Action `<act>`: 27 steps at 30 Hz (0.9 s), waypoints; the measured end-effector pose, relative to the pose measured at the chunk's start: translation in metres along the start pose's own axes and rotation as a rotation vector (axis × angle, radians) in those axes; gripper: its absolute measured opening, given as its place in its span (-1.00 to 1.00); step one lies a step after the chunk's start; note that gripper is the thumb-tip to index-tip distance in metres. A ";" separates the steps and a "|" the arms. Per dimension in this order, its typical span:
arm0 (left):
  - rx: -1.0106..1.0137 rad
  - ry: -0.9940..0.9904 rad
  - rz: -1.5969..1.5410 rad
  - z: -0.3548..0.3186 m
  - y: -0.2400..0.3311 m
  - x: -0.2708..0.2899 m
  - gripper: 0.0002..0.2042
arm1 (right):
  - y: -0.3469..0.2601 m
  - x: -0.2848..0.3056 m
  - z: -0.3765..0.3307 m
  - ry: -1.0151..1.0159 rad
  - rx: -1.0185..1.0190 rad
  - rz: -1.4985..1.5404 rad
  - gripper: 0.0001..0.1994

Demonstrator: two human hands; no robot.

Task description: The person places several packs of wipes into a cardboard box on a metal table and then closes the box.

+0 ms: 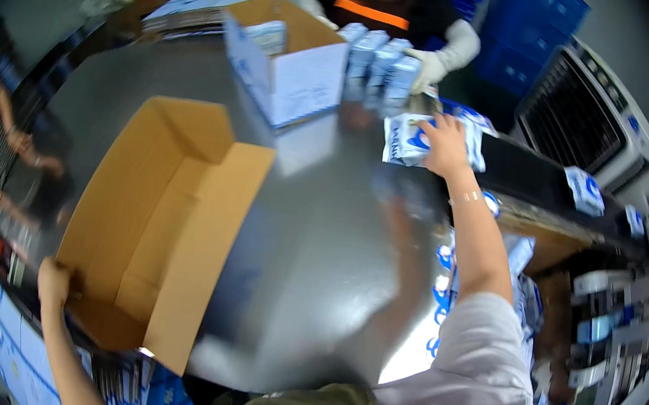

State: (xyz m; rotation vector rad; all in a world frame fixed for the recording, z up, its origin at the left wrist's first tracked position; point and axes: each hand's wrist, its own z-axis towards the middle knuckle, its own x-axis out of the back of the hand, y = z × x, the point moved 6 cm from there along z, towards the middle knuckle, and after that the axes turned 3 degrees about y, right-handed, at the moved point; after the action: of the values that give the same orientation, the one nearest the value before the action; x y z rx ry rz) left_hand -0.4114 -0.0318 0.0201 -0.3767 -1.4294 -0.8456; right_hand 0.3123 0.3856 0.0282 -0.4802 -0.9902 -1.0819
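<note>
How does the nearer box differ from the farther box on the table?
The nearer box shows mostly plain brown cardboard; the farther box shows white-and-blue outer walls. The nearer box has the left hand on its edge; the farther box has neither of the person's hands on it. The nearer box shows bare inner walls; the farther box contains a pale pack. Both are open-topped.

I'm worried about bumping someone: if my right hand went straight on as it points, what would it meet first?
Past the pack under your right hand, probably the co-worker's gloved hand beside the upright packs, though depth is unclear.
</note>
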 end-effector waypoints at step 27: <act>-0.267 0.041 0.143 -0.001 0.003 0.039 -0.69 | -0.367 0.123 -0.075 0.105 0.217 0.940 -0.54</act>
State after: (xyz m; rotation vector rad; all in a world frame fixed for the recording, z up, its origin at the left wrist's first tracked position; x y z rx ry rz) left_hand -0.4112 -0.0417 0.0578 -0.6524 -1.2378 -0.9241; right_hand 0.0313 0.1104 0.0496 -0.6096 -0.6474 -0.1509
